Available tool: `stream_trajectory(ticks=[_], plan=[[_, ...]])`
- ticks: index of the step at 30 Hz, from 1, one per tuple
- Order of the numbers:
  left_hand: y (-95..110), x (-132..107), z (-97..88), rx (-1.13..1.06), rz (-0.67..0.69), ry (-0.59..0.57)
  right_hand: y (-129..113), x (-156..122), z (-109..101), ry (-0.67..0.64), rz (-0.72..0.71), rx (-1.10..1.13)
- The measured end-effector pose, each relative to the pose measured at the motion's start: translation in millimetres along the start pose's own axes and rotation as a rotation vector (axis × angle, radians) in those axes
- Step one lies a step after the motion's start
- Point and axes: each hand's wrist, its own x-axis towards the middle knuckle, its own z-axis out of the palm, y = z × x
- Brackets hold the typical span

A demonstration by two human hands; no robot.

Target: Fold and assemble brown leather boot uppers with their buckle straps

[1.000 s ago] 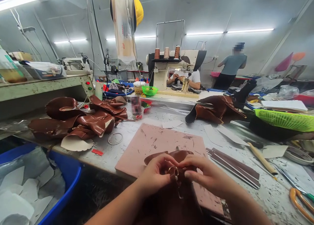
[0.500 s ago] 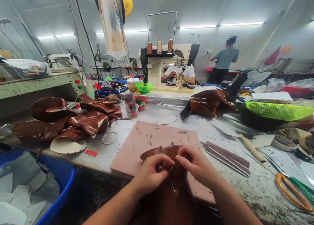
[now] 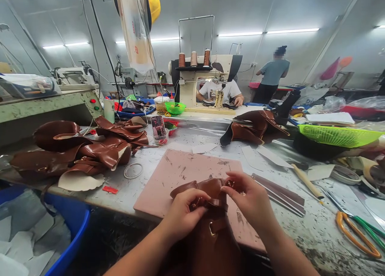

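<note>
A glossy brown leather boot upper [image 3: 218, 244] lies toward me over the near edge of a pink board. Across it runs a narrow brown strap [image 3: 217, 203], and a gold-coloured metal buckle [image 3: 212, 229] shows lower on the leather. My left hand [image 3: 188, 212] is closed at the strap's left side, thumb and forefinger pinching it. My right hand [image 3: 248, 193] is closed too, its fingertips pinched at the upper's right edge on a small shiny piece [image 3: 230, 183]. What that piece is, the fingers mostly hide.
Under the work is the pink board [image 3: 180, 167]. More brown boot uppers [image 3: 99, 147] are heaped left, above a blue bin [image 3: 80, 224]. Brown strips [image 3: 282, 195], a wooden-handled tool [image 3: 306, 181] and scissors [image 3: 355, 236] lie right. A co-worker [image 3: 231, 89] sits behind a sewing machine [image 3: 189, 87].
My right hand has shifted slightly right and turned, its fingers now round a small shiny piece. The strap now shows across the upper. My left hand keeps its pinch.
</note>
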Motion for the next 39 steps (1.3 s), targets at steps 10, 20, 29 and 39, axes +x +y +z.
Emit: stream_trajectory(ticks=[10,20,29,39], plan=[[-3.7,-0.7,9.3,0.067,0.137,0.116,-6.6,-19.1,2.5,-0.226,0.009,0.319],[-11.8,-8.0,11.9,0.025,0.259,0.155,-8.1,-29.3,20.3,0.004,0.104,0.307],[-3.0,-3.8,8.0,-0.107,0.006,0.061,-8.1,-42.4,18.7,-0.120,0.004,0.186],[1.6,-2.7,-1.3,-0.138,0.014,-0.055,-22.1,-25.2,1.0,-0.445,-0.035,-0.175]])
